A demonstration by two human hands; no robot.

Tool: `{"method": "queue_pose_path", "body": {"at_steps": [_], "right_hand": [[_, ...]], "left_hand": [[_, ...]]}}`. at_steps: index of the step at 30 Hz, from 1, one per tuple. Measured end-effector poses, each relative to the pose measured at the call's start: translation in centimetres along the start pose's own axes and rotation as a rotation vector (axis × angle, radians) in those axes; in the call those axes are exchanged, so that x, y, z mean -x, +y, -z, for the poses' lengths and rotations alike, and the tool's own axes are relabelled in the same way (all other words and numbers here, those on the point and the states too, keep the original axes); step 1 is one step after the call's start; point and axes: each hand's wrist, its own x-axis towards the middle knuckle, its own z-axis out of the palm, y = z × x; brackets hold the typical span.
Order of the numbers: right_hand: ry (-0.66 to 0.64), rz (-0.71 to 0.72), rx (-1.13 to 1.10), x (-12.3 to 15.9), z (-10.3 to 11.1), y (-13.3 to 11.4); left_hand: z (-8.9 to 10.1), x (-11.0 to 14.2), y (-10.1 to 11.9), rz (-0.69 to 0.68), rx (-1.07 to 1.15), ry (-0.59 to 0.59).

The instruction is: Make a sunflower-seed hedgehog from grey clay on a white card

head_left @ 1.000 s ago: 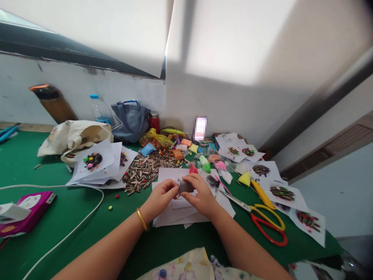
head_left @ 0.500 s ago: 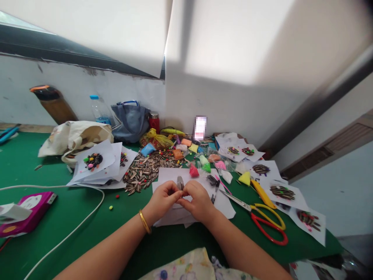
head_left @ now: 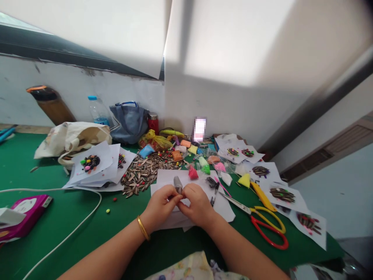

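My left hand (head_left: pixel 163 205) and my right hand (head_left: pixel 197 202) meet over a stack of white paper (head_left: pixel 166 177), fingertips pinched together. Between them sticks up a small grey packet (head_left: pixel 177 183), which both hands grip at its lower end; its contents are not clear. A gold bangle (head_left: pixel 143 228) circles my left wrist. Just beyond the fingers lies a red clay packet (head_left: pixel 192 172). Black pens (head_left: pixel 215 193) rest on the paper to the right of my right hand, near large scissors (head_left: pixel 247 210) with red and yellow handles.
Striped sunflower seeds (head_left: pixel 142 171) are heaped left of the paper. Colourful clay packets (head_left: pixel 206 168) lie behind it. Sheets with seed pictures (head_left: pixel 99 153) are stacked at left, and more sheets (head_left: pixel 282 194) line the right edge. A white cable (head_left: pixel 72 221) crosses the green table (head_left: pixel 122 233).
The grey packet shows a little more above my fingers and leans slightly left. My hands stay together in nearly the same place. The view has shifted slightly.
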Motion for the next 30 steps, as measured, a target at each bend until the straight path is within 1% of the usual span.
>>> {"method": "queue_pose_path", "body": {"at_steps": [7, 14, 18, 22, 30], "right_hand": [[-0.048, 0.001, -0.091, -0.05, 0.55, -0.18], [-0.028, -0.009, -0.148, -0.23, 0.84, -0.57], [-0.019, -0.030, -0.137, -0.23, 0.67, -0.56], [-0.017, -0.048, -0.133, -0.15, 0.41, -0.44], [0.001, -0.026, -0.186, -0.24, 0.26, -0.45]], "left_hand": [[0.25, 0.00, -0.20, -0.023, -0.013, -0.007], [0.39, -0.09, 0.03, -0.004, -0.030, -0.025], [0.22, 0.07, 0.30, 0.003, -0.116, -0.024], [-0.09, 0.26, 0.51, 0.033, -0.188, 0.005], [-0.07, -0.08, 0.32, 0.049, -0.088, 0.005]]}}
